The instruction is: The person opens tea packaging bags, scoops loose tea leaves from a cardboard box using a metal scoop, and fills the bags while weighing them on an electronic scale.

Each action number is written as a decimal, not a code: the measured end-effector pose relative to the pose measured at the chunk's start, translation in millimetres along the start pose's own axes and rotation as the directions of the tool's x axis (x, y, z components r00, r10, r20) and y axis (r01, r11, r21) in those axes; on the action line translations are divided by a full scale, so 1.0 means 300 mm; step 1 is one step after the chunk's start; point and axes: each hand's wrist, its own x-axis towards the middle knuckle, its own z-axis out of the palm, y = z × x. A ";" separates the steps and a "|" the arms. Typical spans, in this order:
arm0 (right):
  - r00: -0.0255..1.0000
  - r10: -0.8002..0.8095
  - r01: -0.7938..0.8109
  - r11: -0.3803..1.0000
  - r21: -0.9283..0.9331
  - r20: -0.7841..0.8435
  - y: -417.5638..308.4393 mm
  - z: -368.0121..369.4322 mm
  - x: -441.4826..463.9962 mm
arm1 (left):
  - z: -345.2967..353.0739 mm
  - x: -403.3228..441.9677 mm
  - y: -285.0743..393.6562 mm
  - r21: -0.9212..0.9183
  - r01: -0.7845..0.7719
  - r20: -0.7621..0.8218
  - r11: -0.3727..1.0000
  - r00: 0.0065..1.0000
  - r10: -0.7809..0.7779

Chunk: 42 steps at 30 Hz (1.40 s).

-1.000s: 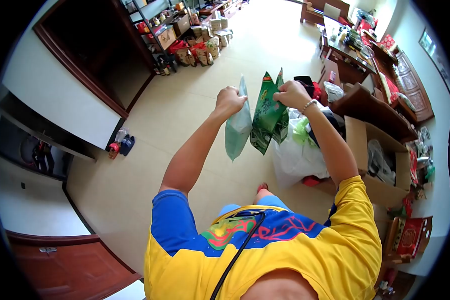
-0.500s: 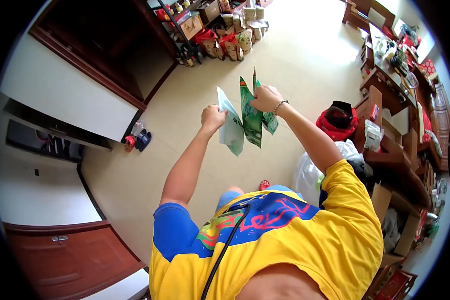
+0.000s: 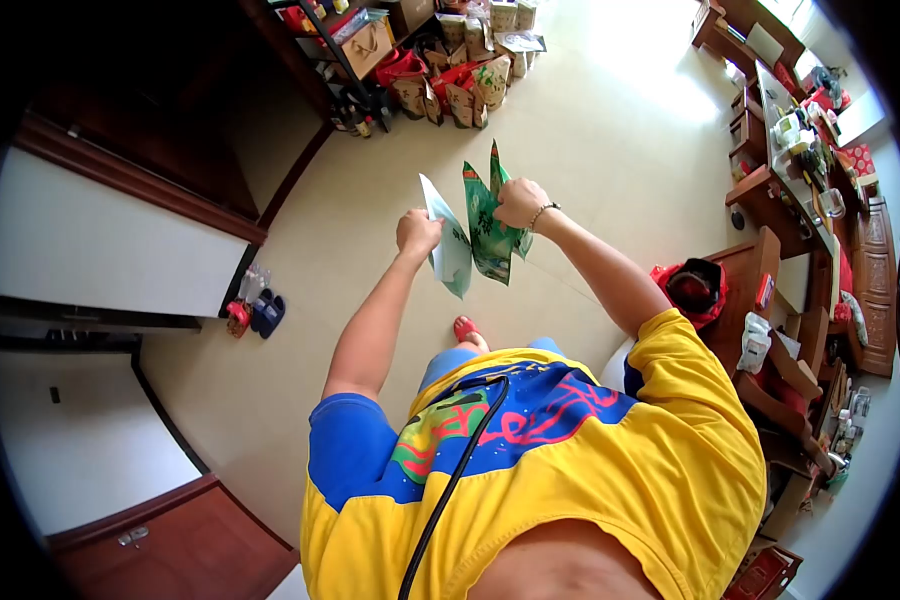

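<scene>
My left hand (image 3: pixel 419 233) is closed on the edge of a pale, whitish-green flat sheet (image 3: pixel 452 256) that hangs down with a pointed lower corner. Just to its right, my right hand (image 3: pixel 522 204) pinches green printed packaging (image 3: pixel 488 240), thin and folded, with orange-red tips at the top. Both pieces hang side by side in front of me, above the floor. Whether they are joined as one bag or separate, I cannot tell. A beaded bracelet (image 3: pixel 543 213) circles my right wrist.
Tiled floor (image 3: pixel 370 440) lies below, with blue slippers (image 3: pixel 268 312) by the left wall. Paper bags (image 3: pixel 460 95) stand beside a shelf at the back. Wooden furniture (image 3: pixel 760 270) and a red bag (image 3: pixel 695 285) are on the right. A reddish door (image 3: pixel 190 545) is at lower left.
My view has shifted as I walk forward; a foot in a red sandal now shows further ahead. Both hands keep hold of the sheet and packaging, slightly further left in view.
</scene>
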 end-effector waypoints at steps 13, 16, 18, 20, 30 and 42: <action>0.997 0.040 -0.043 0.998 0.040 0.072 0.003 0.048 0.999 | -0.026 1.030 -0.022 0.145 0.088 0.095 0.985 0.990 -0.102; 0.998 0.001 -0.003 0.999 0.034 0.070 0.028 0.095 1.243 | -0.020 1.261 -0.034 0.190 0.098 0.084 0.977 0.990 -0.116; 0.989 0.029 -0.034 0.999 0.033 0.147 0.033 0.115 1.390 | -0.027 1.390 -0.041 0.221 0.127 0.094 0.967 0.984 -0.150; 0.981 0.042 -0.039 0.999 -0.016 0.192 0.044 0.115 1.554 | -0.023 1.558 -0.034 0.263 0.154 0.091 0.952 0.979 -0.183; 0.955 0.172 -0.171 0.985 -0.026 0.240 0.069 0.308 2.150 | 0.032 2.126 -0.125 0.243 0.229 0.132 0.942 0.955 -0.266; 0.846 0.444 -0.463 0.887 -0.007 0.296 0.044 0.652 2.649 | 0.115 2.713 -0.359 0.298 0.178 0.258 0.938 0.931 -0.258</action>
